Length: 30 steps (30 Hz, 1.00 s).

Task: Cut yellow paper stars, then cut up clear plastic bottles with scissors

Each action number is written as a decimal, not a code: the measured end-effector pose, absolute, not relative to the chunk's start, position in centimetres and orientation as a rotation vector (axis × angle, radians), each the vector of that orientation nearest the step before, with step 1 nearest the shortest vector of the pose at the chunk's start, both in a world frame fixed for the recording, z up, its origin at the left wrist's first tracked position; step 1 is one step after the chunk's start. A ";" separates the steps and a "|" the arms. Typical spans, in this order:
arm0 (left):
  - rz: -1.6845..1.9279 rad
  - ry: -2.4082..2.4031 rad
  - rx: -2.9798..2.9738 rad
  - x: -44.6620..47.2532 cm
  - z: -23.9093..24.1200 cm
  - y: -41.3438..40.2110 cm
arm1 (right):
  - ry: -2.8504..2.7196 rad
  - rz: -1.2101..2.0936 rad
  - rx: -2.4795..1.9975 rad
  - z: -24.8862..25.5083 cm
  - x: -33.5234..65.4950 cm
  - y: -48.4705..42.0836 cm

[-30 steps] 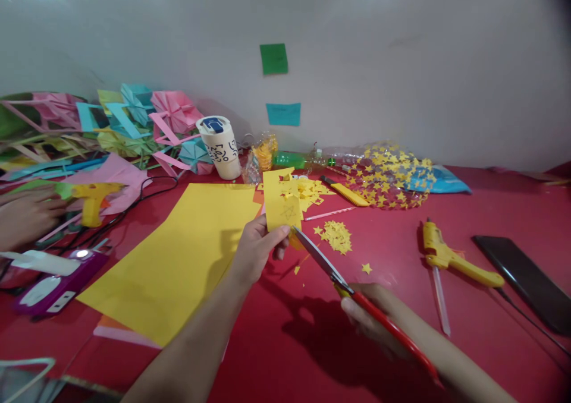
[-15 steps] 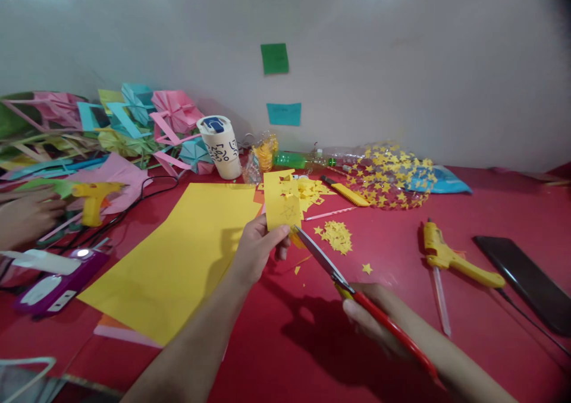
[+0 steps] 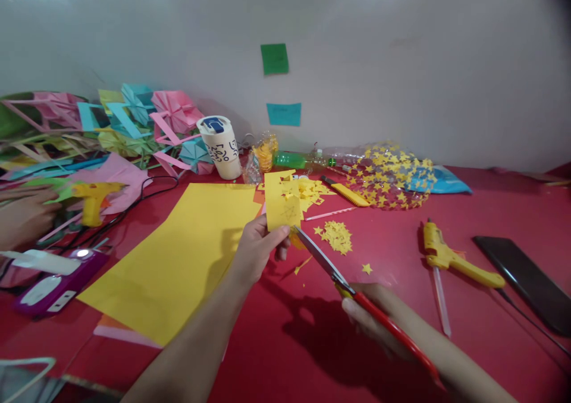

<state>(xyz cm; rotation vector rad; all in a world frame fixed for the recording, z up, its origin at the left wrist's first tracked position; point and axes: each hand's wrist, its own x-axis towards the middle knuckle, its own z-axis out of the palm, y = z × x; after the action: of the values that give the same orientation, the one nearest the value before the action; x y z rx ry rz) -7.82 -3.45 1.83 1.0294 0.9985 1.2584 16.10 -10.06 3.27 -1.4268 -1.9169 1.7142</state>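
Note:
Between thumb and fingers, my left hand (image 3: 261, 245) pinches a small strip of yellow paper (image 3: 281, 198) that has a star drawn on it in pencil. My right hand (image 3: 370, 314) grips red-handled scissors (image 3: 328, 265); their blade tips meet the strip's lower right corner beside my left thumb. How far apart the blades are is hard to see. Cut yellow stars (image 3: 336, 237) lie in a small heap beyond the scissors, with one loose star (image 3: 366, 268) nearer to me. Yellow scraps (image 3: 310, 192) are piled behind the strip.
A large yellow sheet (image 3: 178, 254) lies left. Glue guns (image 3: 459, 261) (image 3: 91, 204) rest on both sides, one near another person's hand (image 3: 27, 216). A black phone (image 3: 524, 281), a cutter knife (image 3: 350, 194), a white tumbler (image 3: 220, 147) and a purple power strip (image 3: 62, 284) are about.
My hands, the strip and the scissors stay almost where they were. The other person's hand at the left has shifted slightly.

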 end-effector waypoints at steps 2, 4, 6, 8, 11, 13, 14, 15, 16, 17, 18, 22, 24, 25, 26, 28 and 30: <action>1.254 1.010 1.034 -7.8 1.9 -3.5 | -1.912 1.715 -1.420 3.3 16.1 -10.1; 1.247 1.024 1.038 -7.8 1.9 -3.5 | -1.917 1.711 -1.413 3.2 16.1 -10.0; 1.244 1.034 1.042 -7.8 1.9 -3.5 | -1.914 1.705 -1.415 3.0 16.1 -9.9; 1.245 1.036 1.045 -7.8 1.8 -3.5 | -1.902 1.716 -1.411 2.8 16.2 -9.9; 1.242 1.028 1.045 -7.9 1.7 -3.5 | -1.893 1.717 -1.398 2.6 16.2 -9.9; 1.238 1.018 1.043 -7.9 1.6 -3.4 | -1.892 1.709 -1.403 2.6 16.2 -9.9; 1.237 1.014 1.043 -7.9 1.6 -3.4 | -1.891 1.706 -1.405 2.6 16.2 -10.0; 1.236 1.011 1.043 -8.0 1.6 -3.4 | -1.891 1.709 -1.406 2.6 16.2 -10.0; 1.236 1.008 1.045 -8.0 1.6 -3.4 | -1.890 1.709 -1.410 2.5 16.2 -10.0; 1.237 1.005 1.048 -8.0 1.6 -3.4 | -1.890 1.713 -1.412 2.5 16.3 -10.0; 1.237 1.003 1.049 -8.0 1.6 -3.4 | -1.890 1.715 -1.412 2.5 16.3 -9.9; 1.226 1.016 1.048 -8.0 1.7 -3.4 | -1.896 1.718 -1.430 2.4 16.3 -9.8; 1.219 1.033 1.051 -8.0 1.8 -3.4 | -1.905 1.714 -1.439 2.5 16.3 -9.7; 1.217 1.041 1.053 -8.0 1.8 -3.3 | -1.907 1.713 -1.444 2.6 16.3 -9.7; 1.214 1.048 1.055 -8.1 1.8 -3.3 | -1.906 1.710 -1.451 2.7 16.3 -9.7; 1.212 1.054 1.059 -8.1 1.8 -3.3 | -1.903 1.702 -1.470 2.9 16.3 -9.7; 1.211 1.059 1.062 -8.1 1.8 -3.3 | -1.900 1.679 -1.489 3.1 16.2 -9.7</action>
<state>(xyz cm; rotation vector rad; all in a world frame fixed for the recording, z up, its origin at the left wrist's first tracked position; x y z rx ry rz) -8.15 -3.28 1.77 1.0624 1.0589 1.2111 16.24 -9.69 3.09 -1.4890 -1.8999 1.6788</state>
